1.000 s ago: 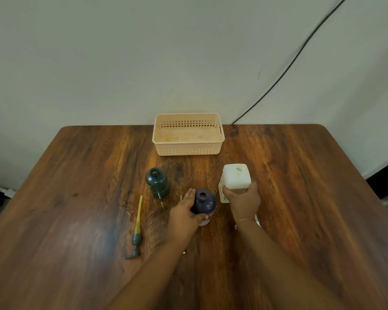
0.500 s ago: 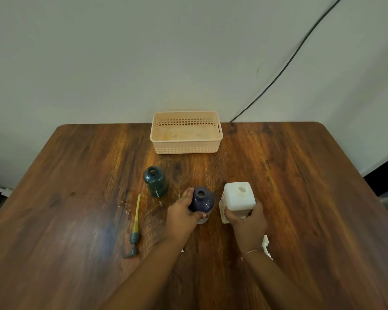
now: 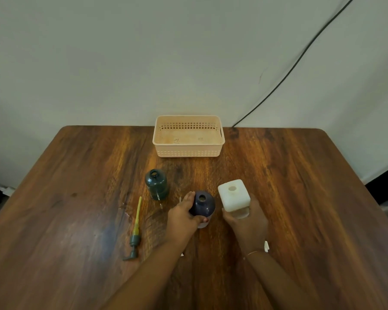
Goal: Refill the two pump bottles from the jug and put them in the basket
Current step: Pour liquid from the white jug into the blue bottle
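Since a moment ago the jug [image 3: 234,195] has come nearer and closer to the blue bottle [image 3: 202,204], gripped low on its body by the right hand [image 3: 246,220]. Left hand [image 3: 184,217] wraps around the blue bottle, which stands upright and uncapped on the surface [image 3: 76,198]. Farther left stands the green bottle [image 3: 156,184], also open. Its pump [image 3: 134,231] lies flat to the near left, tube pointing away. At the far edge sits the basket [image 3: 188,151], with nothing in it.
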